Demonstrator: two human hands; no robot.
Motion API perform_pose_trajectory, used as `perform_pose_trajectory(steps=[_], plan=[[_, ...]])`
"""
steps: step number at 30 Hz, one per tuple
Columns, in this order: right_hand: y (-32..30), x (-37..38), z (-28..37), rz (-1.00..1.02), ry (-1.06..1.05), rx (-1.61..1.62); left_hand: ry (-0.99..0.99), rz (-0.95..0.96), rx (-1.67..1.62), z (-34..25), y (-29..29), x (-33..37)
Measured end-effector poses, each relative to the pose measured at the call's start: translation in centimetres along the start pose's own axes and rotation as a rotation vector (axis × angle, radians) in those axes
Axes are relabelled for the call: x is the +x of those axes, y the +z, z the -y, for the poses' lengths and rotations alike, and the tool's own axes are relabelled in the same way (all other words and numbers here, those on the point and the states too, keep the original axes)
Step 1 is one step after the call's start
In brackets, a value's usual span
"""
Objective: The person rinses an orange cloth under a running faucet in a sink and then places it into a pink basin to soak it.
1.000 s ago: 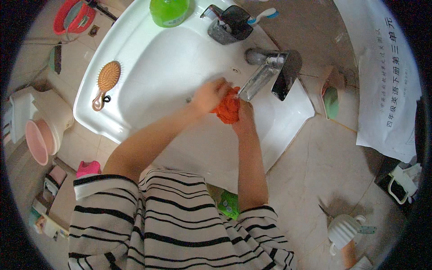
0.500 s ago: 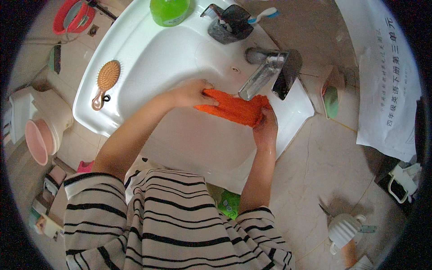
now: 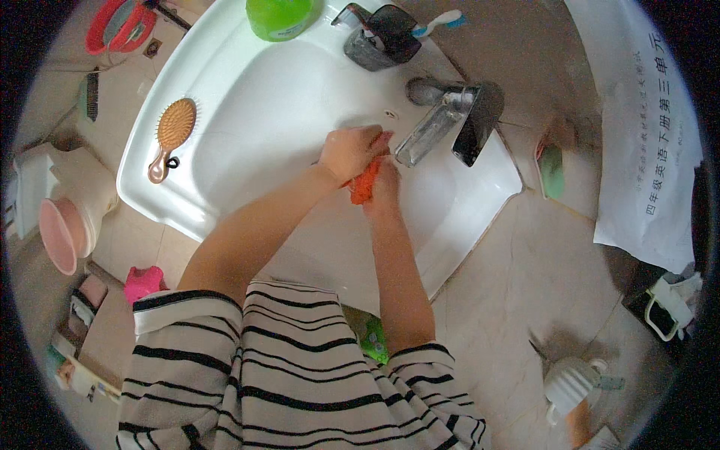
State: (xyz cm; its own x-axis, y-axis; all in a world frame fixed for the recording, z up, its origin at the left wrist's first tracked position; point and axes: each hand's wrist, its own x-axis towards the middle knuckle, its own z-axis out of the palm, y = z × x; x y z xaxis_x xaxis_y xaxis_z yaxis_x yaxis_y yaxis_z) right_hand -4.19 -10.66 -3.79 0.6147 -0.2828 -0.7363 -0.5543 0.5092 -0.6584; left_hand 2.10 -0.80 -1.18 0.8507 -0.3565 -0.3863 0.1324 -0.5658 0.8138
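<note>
An orange cloth [image 3: 364,184] is bunched between my two hands over the white washbasin [image 3: 247,142]. My left hand [image 3: 351,154] is closed around its upper left part. Against it, my right hand [image 3: 385,186] is closed on the other side of the bundle. Fingers cover much of the cloth, so only a crumpled strip shows. Just right of my hands the metal faucet [image 3: 431,129] slants down toward the bowl. No water stream can be made out below its spout.
A wooden hairbrush [image 3: 176,127] and a black hair tie [image 3: 173,163] lie on the basin's left rim. Along the back stand a green bottle [image 3: 279,16] and a dark cup [image 3: 375,45] with a toothbrush [image 3: 441,25]. A printed sheet [image 3: 649,142] hangs at the right.
The cloth was stretched wide between my hands and is now squeezed into a small bundle. My right hand has come left to meet the left one, which moved slightly right.
</note>
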Motion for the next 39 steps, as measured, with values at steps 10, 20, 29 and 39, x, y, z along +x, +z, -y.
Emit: perform_pose_trajectory(steps=[10, 20, 29, 39], plan=[[-3.9, -1.5, 1.8, 0.286, 0.295, 0.024, 0.056, 0.068, -0.027, 1.9, 0.2, 1.6], [-3.4, -6.7, 5.9, 0.354, 0.163, 0.363, 0.096, 0.140, -0.587, 3.3, 0.5, -1.2], [-4.1, -6.1, 5.4, 0.211, 0.025, 0.173, -0.108, 0.252, -0.817, 3.3, -0.2, -2.3], [-3.1, 0.1, 0.7, 0.249, 0.144, 0.484, 0.608, -0.063, 0.179, 0.6, 4.4, -2.4]])
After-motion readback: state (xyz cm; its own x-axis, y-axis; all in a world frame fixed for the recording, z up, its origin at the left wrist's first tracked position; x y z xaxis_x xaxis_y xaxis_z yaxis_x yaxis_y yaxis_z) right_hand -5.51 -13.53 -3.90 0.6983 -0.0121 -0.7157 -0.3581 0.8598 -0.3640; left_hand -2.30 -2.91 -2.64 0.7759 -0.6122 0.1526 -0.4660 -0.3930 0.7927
